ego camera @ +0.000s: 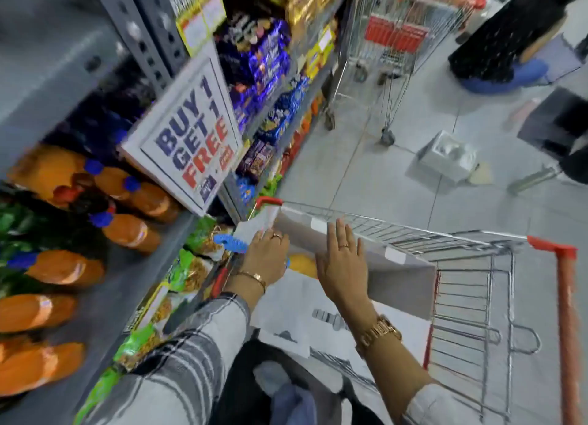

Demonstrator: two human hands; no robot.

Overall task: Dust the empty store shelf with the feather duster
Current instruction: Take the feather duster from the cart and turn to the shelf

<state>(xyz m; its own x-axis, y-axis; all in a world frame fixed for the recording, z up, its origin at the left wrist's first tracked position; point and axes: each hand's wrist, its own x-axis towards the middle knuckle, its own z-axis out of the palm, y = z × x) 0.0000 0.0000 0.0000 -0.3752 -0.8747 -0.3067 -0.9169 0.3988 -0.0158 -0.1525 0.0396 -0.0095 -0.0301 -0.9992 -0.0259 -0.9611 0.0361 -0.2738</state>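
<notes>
L hand (267, 259) grips blue duster handle (229, 242), R hand (343, 265) beside it

Only readable text: white sign (187, 135) hung on the shelf upright (149, 39), tilted, reads "BUY 1 GET 1 FREE", with "BUY 1 GET 1" in blue and "FREE" in red; a small red mark and a purple logo sit below the words, both illegible. Yellow price tags (200, 17) on the shelf edges carry print, but it's too blurred to read. Same for the snack packs (264, 58), the bottle labels (41, 307) and the white stickers (318, 225) on the grey box in the cart: nothing legible.
</notes>
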